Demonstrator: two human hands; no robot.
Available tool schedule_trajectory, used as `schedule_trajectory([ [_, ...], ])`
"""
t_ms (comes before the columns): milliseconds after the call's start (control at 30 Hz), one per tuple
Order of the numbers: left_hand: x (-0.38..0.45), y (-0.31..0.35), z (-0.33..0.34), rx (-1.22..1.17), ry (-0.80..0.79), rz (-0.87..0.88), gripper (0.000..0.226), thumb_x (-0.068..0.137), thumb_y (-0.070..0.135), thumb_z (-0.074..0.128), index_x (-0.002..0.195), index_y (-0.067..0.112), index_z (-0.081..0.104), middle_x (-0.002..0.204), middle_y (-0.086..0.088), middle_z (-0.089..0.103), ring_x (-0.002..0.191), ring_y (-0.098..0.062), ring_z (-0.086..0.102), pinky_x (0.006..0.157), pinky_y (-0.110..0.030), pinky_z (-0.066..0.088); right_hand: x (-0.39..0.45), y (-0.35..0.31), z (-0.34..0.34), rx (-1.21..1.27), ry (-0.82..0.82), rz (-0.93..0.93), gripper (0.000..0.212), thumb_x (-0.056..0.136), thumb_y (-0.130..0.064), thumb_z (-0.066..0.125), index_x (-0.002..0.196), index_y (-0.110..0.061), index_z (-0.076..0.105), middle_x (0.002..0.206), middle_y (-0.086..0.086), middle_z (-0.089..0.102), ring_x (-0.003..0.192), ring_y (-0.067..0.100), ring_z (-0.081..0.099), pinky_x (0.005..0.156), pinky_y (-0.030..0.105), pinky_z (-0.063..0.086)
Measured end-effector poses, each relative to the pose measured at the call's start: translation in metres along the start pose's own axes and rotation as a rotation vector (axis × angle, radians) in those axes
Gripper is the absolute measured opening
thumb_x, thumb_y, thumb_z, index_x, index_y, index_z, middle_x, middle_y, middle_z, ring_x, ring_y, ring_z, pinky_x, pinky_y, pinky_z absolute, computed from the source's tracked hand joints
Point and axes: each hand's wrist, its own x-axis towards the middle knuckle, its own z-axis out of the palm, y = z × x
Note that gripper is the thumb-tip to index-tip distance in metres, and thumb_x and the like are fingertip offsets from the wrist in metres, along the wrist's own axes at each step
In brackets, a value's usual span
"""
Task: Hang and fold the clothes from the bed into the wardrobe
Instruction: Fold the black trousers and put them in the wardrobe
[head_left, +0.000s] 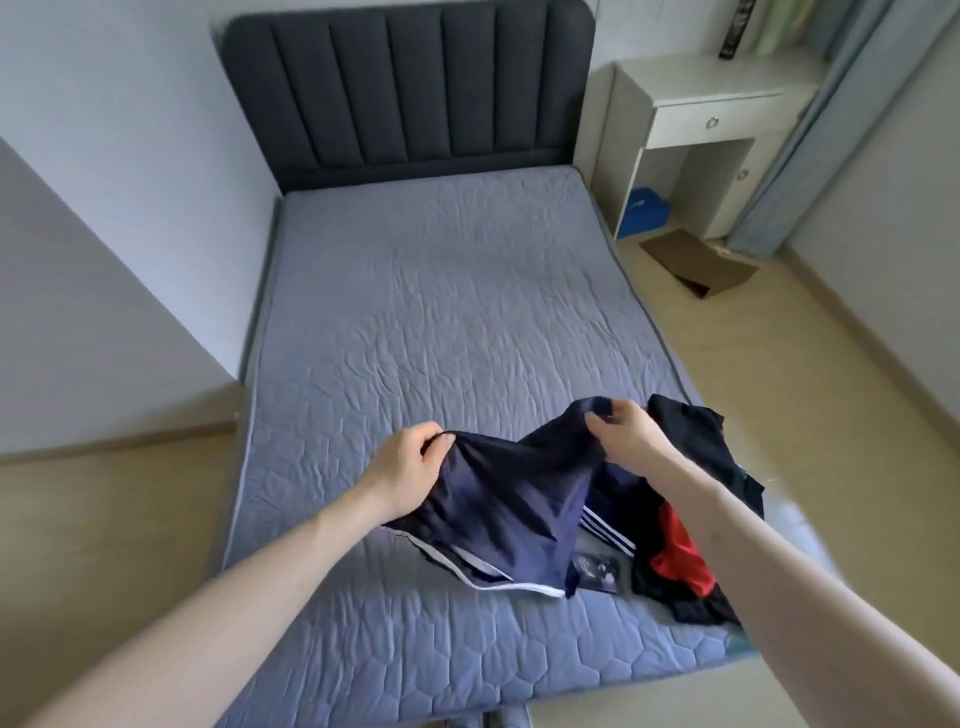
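I pinch the navy shorts (511, 512) between both hands, left hand (408, 467) and right hand (626, 434) gripping the top edge above the quilted grey bed (441, 291). The thin, smooth fabric sags between them, white-striped hems trailing, beside a crumpled black-and-red garment (685, 545).

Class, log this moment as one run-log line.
left hand: grips navy shorts | right hand: grips shorts | black-red clothes: on bed
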Motion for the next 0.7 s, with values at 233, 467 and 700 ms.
schedule_trajectory([
  [233, -0.009, 0.047, -0.045, -0.559, 0.055, -0.320, 0.026, 0.101, 0.021, 0.062, 0.078, 0.007, 0.061, 0.075, -0.008, 0.057, 0.072, -0.017, 0.053, 0.068, -0.029, 0.040, -0.098, -0.042, 0.073, 0.025, -0.517, -0.414, 0.081, 0.056, -0.062, 0.093, 0.124, -0.052, 0.050, 0.115, -0.034, 0.063, 0.102, -0.015, 0.062, 0.076, 0.004, 0.048],
  [467, -0.030, 0.025, -0.096, -0.861, -0.063, -0.389, 0.026, 0.102, 0.035, 0.059, 0.107, 0.013, 0.069, 0.099, -0.006, 0.074, 0.087, -0.020, 0.073, 0.070, -0.032, 0.059, -0.091, -0.096, 0.094, -0.014, -0.111, -0.573, 0.020, 0.090, -0.025, 0.063, 0.072, -0.031, 0.055, 0.060, -0.013, 0.057, 0.055, 0.009, 0.047, 0.053, 0.026, 0.037],
  [700, -0.074, -0.054, -0.105, -0.482, -0.371, -0.189, 0.064, 0.067, 0.034, 0.085, 0.126, 0.037, 0.060, 0.122, 0.019, 0.069, 0.112, -0.004, 0.066, 0.097, -0.033, 0.054, -0.095, -0.168, 0.125, 0.142, -0.106, -0.579, 0.039, 0.099, -0.023, 0.057, 0.065, -0.019, 0.038, 0.054, -0.013, 0.037, 0.052, 0.007, 0.030, 0.047, 0.021, 0.025],
])
